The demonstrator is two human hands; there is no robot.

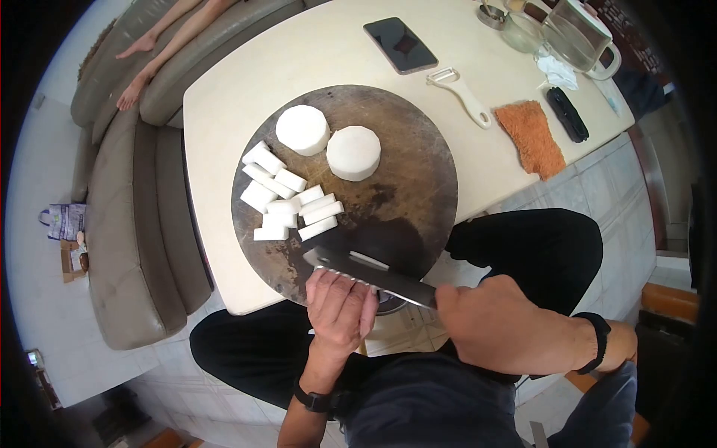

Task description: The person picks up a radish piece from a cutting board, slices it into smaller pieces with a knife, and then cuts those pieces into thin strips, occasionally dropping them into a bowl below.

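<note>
My right hand (485, 325) is closed around the handle of a dark-bladed kitchen knife (385, 282), whose blade points left across the near edge of the round wooden chopping board (414, 164). My left hand (340, 308) has its fingers curled together right against the blade; what they hold, if anything, is hidden. A thin white strip (368, 260) shows just beyond the blade. Farther up the board lie two thick white rounds, apparently radish, one on the left (302, 130) and one on the right (353, 153). Several cut white blocks (282, 207) are spread over its left side.
On the cream table (216, 149) are a phone (400, 45), a white peeler (463, 97), an orange cloth (530, 138), a black case (567, 114) and a glass pitcher (579, 37). A grey sofa (134, 246) stands at left, with another person's bare legs (160, 56) on it.
</note>
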